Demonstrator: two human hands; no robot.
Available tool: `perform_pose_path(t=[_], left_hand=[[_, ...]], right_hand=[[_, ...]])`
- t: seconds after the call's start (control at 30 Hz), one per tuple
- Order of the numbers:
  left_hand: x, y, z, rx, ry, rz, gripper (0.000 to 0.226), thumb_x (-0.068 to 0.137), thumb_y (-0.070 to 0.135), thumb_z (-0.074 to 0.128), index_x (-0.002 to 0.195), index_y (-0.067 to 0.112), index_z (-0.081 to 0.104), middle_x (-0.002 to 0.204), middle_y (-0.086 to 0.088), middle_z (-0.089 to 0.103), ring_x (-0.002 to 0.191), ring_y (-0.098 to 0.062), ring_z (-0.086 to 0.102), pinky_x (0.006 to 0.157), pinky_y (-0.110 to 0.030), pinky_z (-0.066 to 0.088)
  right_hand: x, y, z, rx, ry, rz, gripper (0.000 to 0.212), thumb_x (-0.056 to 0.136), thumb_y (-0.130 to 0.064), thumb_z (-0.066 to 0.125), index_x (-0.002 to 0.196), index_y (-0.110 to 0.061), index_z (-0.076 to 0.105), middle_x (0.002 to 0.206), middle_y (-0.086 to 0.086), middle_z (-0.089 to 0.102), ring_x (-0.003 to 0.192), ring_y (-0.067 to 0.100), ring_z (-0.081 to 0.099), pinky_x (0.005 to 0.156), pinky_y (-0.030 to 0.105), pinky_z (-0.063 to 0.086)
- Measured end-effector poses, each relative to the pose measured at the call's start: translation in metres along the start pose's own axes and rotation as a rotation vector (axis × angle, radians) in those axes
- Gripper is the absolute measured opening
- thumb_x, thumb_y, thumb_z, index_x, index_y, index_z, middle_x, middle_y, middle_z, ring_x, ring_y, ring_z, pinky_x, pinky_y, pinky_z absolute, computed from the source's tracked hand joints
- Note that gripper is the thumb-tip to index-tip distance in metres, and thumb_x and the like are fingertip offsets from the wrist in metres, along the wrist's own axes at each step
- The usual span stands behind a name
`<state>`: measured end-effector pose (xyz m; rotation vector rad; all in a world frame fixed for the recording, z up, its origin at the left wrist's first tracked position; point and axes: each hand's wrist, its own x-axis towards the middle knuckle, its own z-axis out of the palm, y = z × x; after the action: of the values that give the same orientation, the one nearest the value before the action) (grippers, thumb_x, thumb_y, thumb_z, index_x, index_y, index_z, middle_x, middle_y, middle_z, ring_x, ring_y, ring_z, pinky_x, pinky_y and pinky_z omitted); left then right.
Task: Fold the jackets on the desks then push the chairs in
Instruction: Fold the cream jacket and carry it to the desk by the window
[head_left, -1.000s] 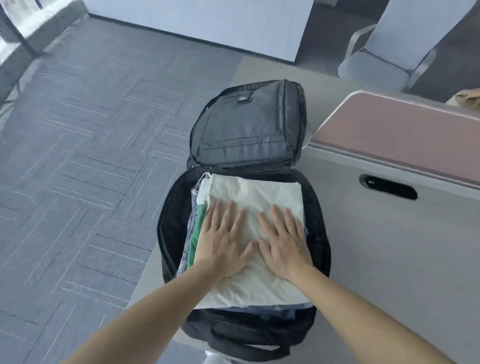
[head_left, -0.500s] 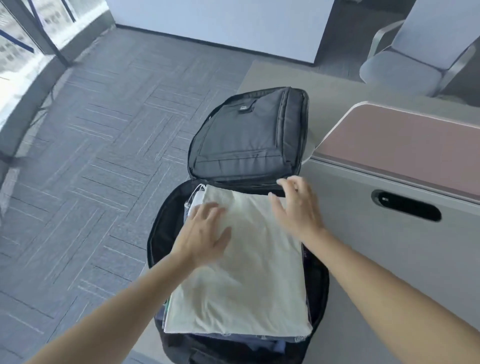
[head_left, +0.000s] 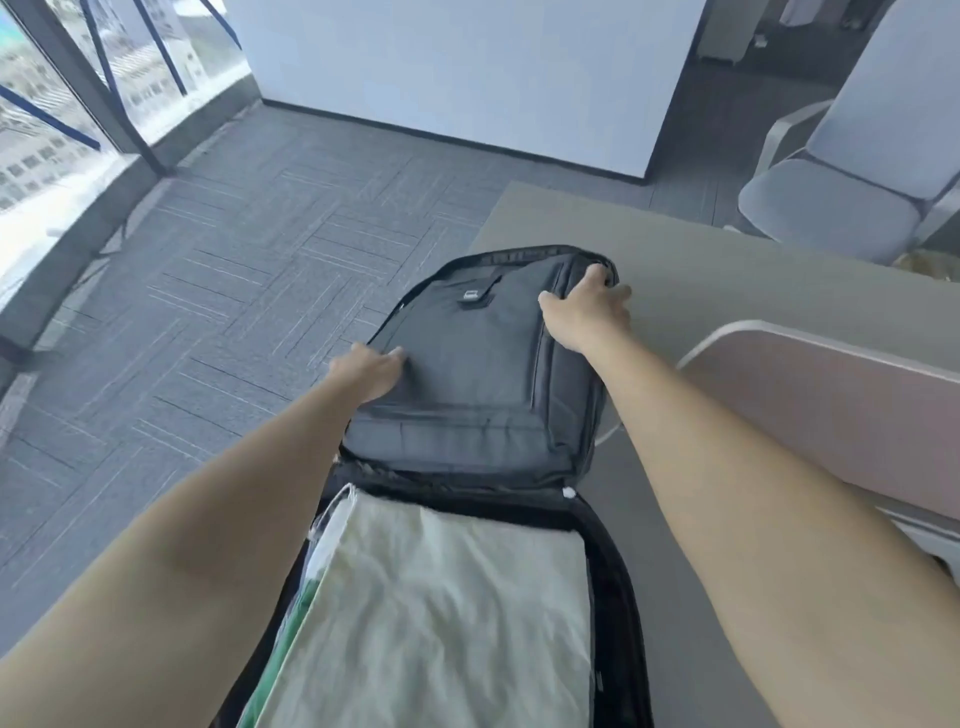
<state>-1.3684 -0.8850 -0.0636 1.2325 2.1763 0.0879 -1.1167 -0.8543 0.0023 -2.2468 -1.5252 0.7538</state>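
A black backpack lies open on the grey desk (head_left: 727, 270), its flap (head_left: 478, 374) spread flat away from me. Folded cream cloth (head_left: 441, 613) fills the main compartment on top of a stack with green edges showing at its left. My left hand (head_left: 371, 371) grips the flap's left edge, fingers curled over it. At the flap's far right corner, my right hand (head_left: 587, 306) holds the rim with its fingers wrapped over the edge. Both arms are stretched forward over the cloth.
A pale partition panel (head_left: 841, 405) stands on the desk at the right. A grey chair (head_left: 852, 171) sits beyond the desk at the upper right. Grey carpet (head_left: 208, 291) spreads left, with a window wall (head_left: 67, 104) and a white wall (head_left: 467, 67) behind.
Both hands left the cream cloth and reached forward to the flap, left to its near-left edge, right to its far-right corner. The view tilted up.
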Motion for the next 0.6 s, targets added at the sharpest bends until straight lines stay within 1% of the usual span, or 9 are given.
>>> perform_pose_path(t=[0.13, 0.23, 0.3, 0.33, 0.4, 0.43, 0.47, 0.53, 0.6], left_hand=[[0.037, 0.009, 0.001, -0.153, -0.097, -0.036, 0.068, 0.103, 0.054, 0.036, 0.152, 0.006, 0.035, 0.158, -0.017, 0.031, 0.144, -0.036, 0.033, 0.115, -0.044, 0.027], [0.049, 0.008, -0.002, -0.303, -0.181, -0.074, 0.068, 0.102, 0.055, 0.036, 0.152, 0.009, 0.034, 0.158, -0.017, 0.031, 0.144, -0.035, 0.032, 0.117, -0.047, 0.024], [0.048, 0.002, -0.010, -0.450, -0.260, -0.099, 0.073, 0.098, 0.058, 0.044, 0.151, 0.009, 0.036, 0.156, -0.016, 0.036, 0.142, -0.035, 0.036, 0.118, -0.047, 0.026], [0.047, -0.004, -0.017, -0.529, -0.291, -0.102, 0.082, 0.089, 0.066, 0.054, 0.149, 0.011, 0.040, 0.154, -0.015, 0.039, 0.141, -0.034, 0.038, 0.118, -0.048, 0.028], [0.073, -0.030, -0.024, -0.660, -0.276, -0.103, 0.109, 0.057, 0.079, 0.072, 0.144, 0.017, 0.050, 0.151, -0.011, 0.046, 0.137, -0.035, 0.045, 0.114, -0.054, 0.034], [0.075, -0.037, -0.032, -0.719, -0.247, -0.107, 0.112, 0.048, 0.080, 0.074, 0.140, 0.018, 0.054, 0.149, -0.009, 0.049, 0.135, -0.035, 0.048, 0.112, -0.055, 0.036], [0.067, -0.042, -0.045, -0.765, -0.220, -0.111, 0.107, 0.050, 0.079, 0.073, 0.136, 0.017, 0.057, 0.146, -0.007, 0.052, 0.133, -0.035, 0.049, 0.112, -0.054, 0.035], [0.008, -0.029, -0.082, -0.799, -0.195, -0.070, 0.074, 0.073, 0.073, 0.064, 0.117, 0.014, 0.065, 0.135, -0.007, 0.060, 0.124, -0.032, 0.054, 0.110, -0.046, 0.036], [-0.030, -0.026, -0.109, -0.850, -0.169, 0.027, 0.049, 0.089, 0.061, 0.057, 0.100, 0.014, 0.067, 0.117, -0.013, 0.066, 0.103, -0.029, 0.062, 0.096, -0.040, 0.044]], right_hand=[[0.036, -0.006, -0.003, 0.205, 0.035, 0.095, 0.055, 0.095, -0.028, 0.054, 0.140, -0.005, 0.031, 0.143, 0.022, 0.031, 0.120, 0.040, 0.051, 0.084, 0.033, 0.037], [0.050, -0.005, -0.009, 0.397, 0.088, 0.158, 0.045, 0.091, -0.022, 0.057, 0.130, -0.005, 0.041, 0.135, 0.016, 0.050, 0.107, 0.031, 0.055, 0.082, 0.031, 0.044], [0.046, -0.007, -0.016, 0.464, 0.167, 0.155, 0.042, 0.091, -0.022, 0.056, 0.127, -0.005, 0.044, 0.126, 0.012, 0.057, 0.098, 0.030, 0.058, 0.079, 0.033, 0.048], [0.041, -0.009, -0.021, 0.482, 0.198, 0.141, 0.045, 0.092, -0.025, 0.057, 0.130, -0.005, 0.044, 0.123, 0.010, 0.057, 0.095, 0.030, 0.060, 0.078, 0.034, 0.050], [0.028, -0.014, -0.034, 0.546, 0.251, 0.108, 0.053, 0.094, -0.034, 0.057, 0.137, -0.007, 0.041, 0.119, 0.008, 0.056, 0.092, 0.028, 0.060, 0.076, 0.033, 0.048], [0.020, -0.017, -0.043, 0.589, 0.267, 0.103, 0.055, 0.095, -0.036, 0.056, 0.138, -0.007, 0.040, 0.117, 0.007, 0.055, 0.091, 0.027, 0.057, 0.075, 0.032, 0.045], [0.010, -0.019, -0.054, 0.626, 0.279, 0.101, 0.057, 0.095, -0.039, 0.056, 0.139, -0.007, 0.040, 0.116, 0.006, 0.054, 0.090, 0.025, 0.054, 0.076, 0.031, 0.042], [-0.011, -0.023, -0.074, 0.679, 0.285, 0.091, 0.063, 0.094, -0.044, 0.055, 0.144, -0.009, 0.039, 0.117, 0.004, 0.055, 0.090, 0.022, 0.052, 0.077, 0.030, 0.039], [-0.036, -0.029, -0.094, 0.694, 0.292, 0.059, 0.068, 0.093, -0.048, 0.053, 0.149, -0.013, 0.036, 0.123, 0.004, 0.055, 0.096, 0.024, 0.054, 0.080, 0.030, 0.037]])
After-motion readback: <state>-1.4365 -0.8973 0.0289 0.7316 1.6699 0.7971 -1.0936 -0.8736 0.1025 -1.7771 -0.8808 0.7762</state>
